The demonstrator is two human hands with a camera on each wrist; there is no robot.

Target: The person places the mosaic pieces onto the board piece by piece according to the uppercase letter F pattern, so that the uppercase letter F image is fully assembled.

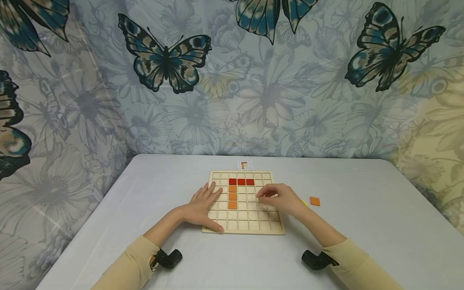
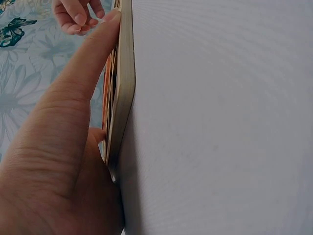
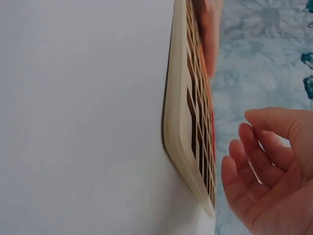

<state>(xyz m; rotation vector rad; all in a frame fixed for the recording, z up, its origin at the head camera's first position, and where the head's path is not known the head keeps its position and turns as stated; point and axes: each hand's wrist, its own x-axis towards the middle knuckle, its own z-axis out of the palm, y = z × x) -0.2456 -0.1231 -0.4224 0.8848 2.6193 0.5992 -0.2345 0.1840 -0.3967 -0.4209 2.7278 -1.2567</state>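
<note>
A wooden grid board [image 1: 253, 226] lies flat on the table. My left hand [image 1: 201, 207] rests spread on its left side, the thumb at the near edge. In the head view, three red tiles [image 1: 241, 182] form a row, with three orange tiles [image 1: 233, 196] running down from the row's left end. Over the board's right part hovers my right hand [image 1: 284, 197]. In the right wrist view its fingers [image 3: 238, 183] are loosely bent, the thumb close to the index fingertip, and no tile shows between them.
Right of the board lie a loose orange tile [image 1: 315, 201] and a yellow piece [image 1: 305, 203], partly hidden by the right arm. A small printed pattern card [image 1: 244, 165] lies behind the board. The white table [image 1: 362, 193] meets a butterfly-patterned backdrop [image 1: 253, 121].
</note>
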